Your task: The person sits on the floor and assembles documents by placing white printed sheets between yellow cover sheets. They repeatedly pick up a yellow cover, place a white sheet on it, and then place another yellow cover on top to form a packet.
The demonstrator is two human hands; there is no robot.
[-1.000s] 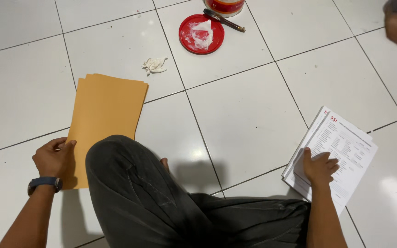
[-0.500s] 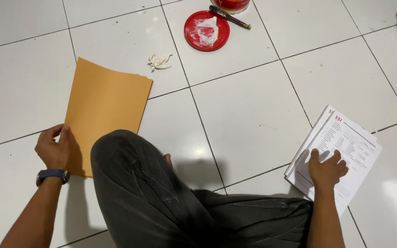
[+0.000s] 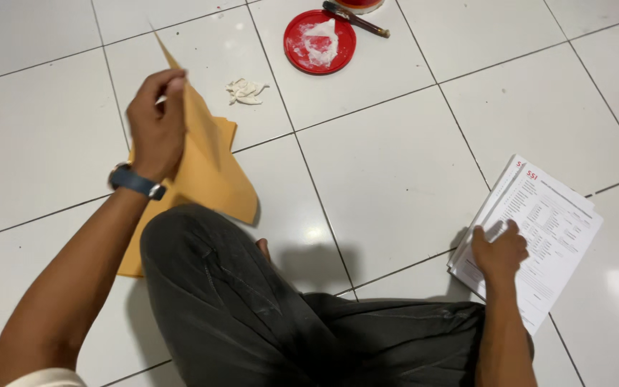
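White tile floor (image 3: 395,172): left hand (image 3: 155,122) pinches envelope (image 3: 209,172) corner, lifted; right hand (image 3: 499,251) flat, open, on papers (image 3: 546,229).

Tan envelope (image 3: 209,165) lifted, bent, on tile; printed paper stack (image 3: 539,236) flat, right.

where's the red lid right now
In the head view the red lid lies on the white tiled floor at top centre, beside a brush and just right of a crumpled white scrap, beyond the left hand.
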